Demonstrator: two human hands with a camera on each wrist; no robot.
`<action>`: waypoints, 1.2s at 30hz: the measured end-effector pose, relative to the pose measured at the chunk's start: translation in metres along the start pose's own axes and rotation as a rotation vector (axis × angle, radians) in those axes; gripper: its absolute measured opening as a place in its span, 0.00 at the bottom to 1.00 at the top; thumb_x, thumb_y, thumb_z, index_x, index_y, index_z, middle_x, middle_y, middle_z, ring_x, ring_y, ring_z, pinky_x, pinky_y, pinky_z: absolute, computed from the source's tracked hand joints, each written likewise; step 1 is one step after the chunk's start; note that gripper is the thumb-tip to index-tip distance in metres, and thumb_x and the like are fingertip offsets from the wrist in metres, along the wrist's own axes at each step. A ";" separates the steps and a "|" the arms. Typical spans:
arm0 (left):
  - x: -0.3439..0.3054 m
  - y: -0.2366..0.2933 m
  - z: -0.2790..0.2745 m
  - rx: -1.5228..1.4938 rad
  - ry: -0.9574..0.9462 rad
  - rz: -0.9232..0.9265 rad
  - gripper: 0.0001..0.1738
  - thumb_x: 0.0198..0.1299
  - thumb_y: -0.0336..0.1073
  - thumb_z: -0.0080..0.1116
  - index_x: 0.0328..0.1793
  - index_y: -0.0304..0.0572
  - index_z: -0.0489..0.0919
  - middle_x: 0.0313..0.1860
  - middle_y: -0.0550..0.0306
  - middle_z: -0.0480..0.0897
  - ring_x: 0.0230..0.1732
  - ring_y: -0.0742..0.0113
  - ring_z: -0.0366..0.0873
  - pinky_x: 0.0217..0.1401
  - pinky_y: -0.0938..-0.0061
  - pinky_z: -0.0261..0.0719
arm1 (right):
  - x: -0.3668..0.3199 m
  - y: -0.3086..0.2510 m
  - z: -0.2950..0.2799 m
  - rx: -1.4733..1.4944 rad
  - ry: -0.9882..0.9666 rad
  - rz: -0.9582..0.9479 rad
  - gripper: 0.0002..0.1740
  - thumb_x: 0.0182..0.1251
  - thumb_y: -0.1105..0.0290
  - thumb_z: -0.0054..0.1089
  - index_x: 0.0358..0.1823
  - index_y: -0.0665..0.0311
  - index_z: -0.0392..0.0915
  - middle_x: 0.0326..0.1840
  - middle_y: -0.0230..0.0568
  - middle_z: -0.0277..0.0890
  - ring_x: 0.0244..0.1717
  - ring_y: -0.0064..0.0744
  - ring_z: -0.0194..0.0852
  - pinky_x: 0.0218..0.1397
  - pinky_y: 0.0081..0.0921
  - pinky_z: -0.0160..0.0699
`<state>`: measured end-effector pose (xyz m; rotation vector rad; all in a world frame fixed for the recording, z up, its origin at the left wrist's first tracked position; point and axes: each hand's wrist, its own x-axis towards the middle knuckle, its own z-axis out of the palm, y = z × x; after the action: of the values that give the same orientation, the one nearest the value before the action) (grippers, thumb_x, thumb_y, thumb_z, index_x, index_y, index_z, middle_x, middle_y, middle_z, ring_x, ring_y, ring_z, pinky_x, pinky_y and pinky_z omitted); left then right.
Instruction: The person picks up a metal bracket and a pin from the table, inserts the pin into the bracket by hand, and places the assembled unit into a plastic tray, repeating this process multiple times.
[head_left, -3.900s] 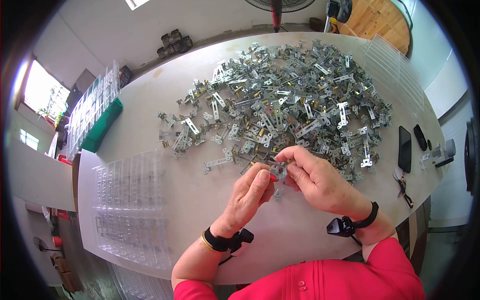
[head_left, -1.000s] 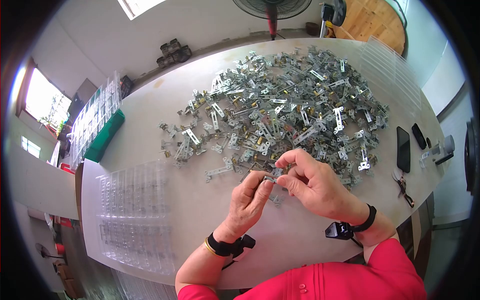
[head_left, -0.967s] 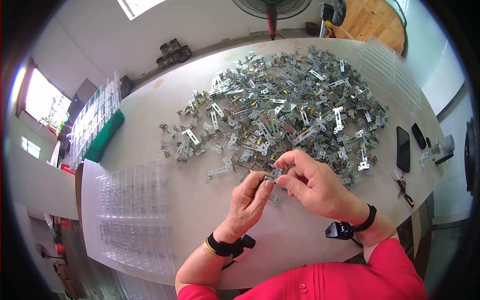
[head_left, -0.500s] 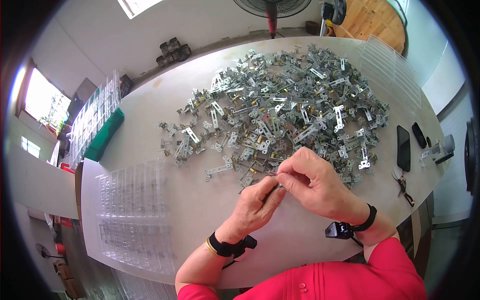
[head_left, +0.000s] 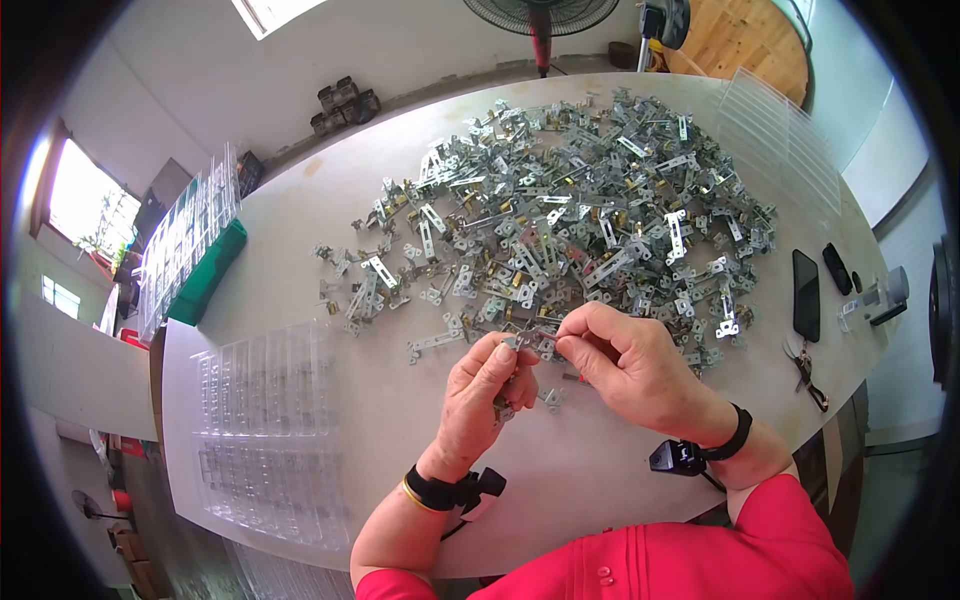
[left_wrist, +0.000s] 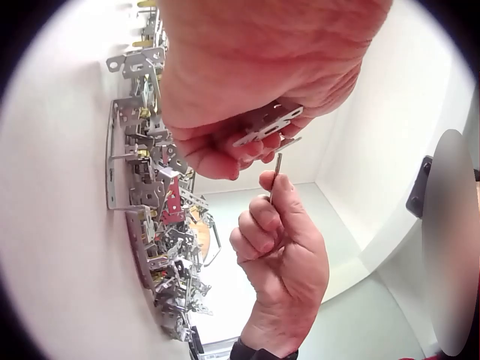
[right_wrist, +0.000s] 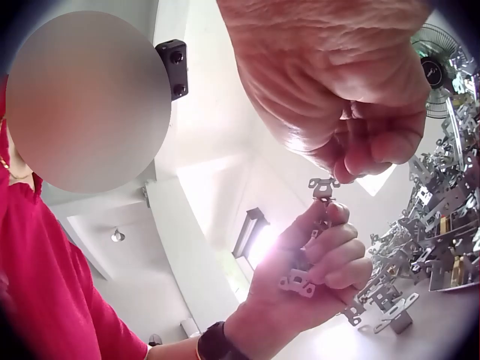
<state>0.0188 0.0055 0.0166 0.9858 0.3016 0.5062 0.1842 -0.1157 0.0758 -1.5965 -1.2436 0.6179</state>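
Observation:
In the head view the left hand (head_left: 474, 396) grips small metal brackets; one bracket (head_left: 528, 342) sticks out from its thumb and fingertips. The left wrist view shows a slotted metal plate (left_wrist: 270, 126) under that palm. The right hand (head_left: 645, 372) pinches a thin metal pin (left_wrist: 277, 174) between thumb and index finger, close to the held bracket. More metal pieces (right_wrist: 298, 283) lie in the curled left fingers in the right wrist view. Behind both hands spreads a large pile of metal brackets (head_left: 590, 200).
Clear plastic trays (head_left: 265, 400) lie at the table's left, with more trays over a green bin (head_left: 208, 272) farther back. A clear rack (head_left: 785, 140) stands back right. A phone (head_left: 806, 295) and pliers (head_left: 805, 375) lie at the right. A loose bracket (head_left: 550, 398) sits near the hands.
The left hand has moved slightly left and turned, so the bracket and other metal pieces in it show. The fingertips of the two hands have come apart, with the right hand still pinching.

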 end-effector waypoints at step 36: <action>-0.005 -0.002 0.010 0.729 -0.145 0.220 0.09 0.75 0.35 0.58 0.50 0.34 0.79 0.28 0.68 0.72 0.29 0.79 0.64 0.32 0.79 0.65 | 0.007 0.005 -0.013 0.352 -0.328 0.369 0.09 0.79 0.65 0.56 0.49 0.63 0.76 0.34 0.28 0.75 0.33 0.16 0.70 0.36 0.23 0.72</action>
<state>0.0199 -0.0050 0.0206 1.7700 0.2497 0.5295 0.1996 -0.1140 0.0773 -1.4679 -0.9985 1.3009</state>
